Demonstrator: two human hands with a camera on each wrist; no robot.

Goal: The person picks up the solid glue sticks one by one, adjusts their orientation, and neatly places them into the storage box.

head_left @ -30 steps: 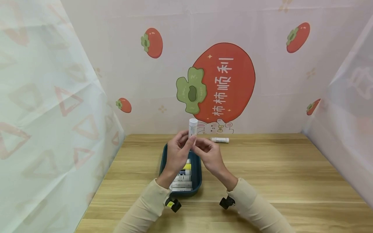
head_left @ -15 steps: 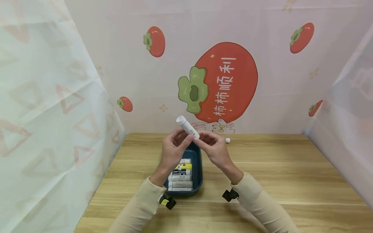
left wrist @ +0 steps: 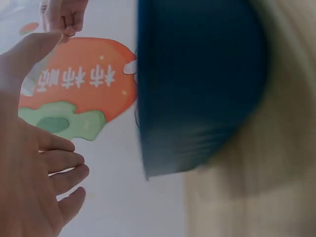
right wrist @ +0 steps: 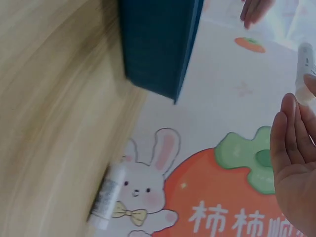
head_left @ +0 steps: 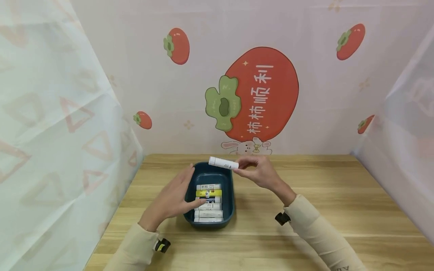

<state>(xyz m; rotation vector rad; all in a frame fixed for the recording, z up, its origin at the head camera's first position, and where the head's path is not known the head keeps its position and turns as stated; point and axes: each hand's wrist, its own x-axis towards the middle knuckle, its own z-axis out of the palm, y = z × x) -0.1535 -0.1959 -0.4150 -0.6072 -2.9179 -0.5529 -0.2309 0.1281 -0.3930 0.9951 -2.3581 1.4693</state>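
Observation:
In the head view my right hand [head_left: 261, 172] pinches one end of a white glue stick [head_left: 222, 163] between thumb and fingertips. The stick lies nearly level over the far end of a dark blue bin [head_left: 211, 177]. My left hand [head_left: 172, 196] is at the bin's left side, fingers extended and thumb reaching over the bin; nothing is in it. Inside the bin several glue sticks lie in a row, mostly white, one of them yellow [head_left: 203, 193]. The left wrist view shows the left fingers [left wrist: 64, 168] spread beside the bin wall [left wrist: 202, 74].
Another white glue stick [right wrist: 107, 195] lies on the wooden table by the back wall; the right hand hides it in the head view. Patterned sheets form a back wall [head_left: 315, 113] and side walls [head_left: 61, 150] around the table [head_left: 288, 233].
Both hands held the glue stick together. The left hand has let go and moved left and down to the bin's side; the right hand has lowered the stick and turned it nearly level.

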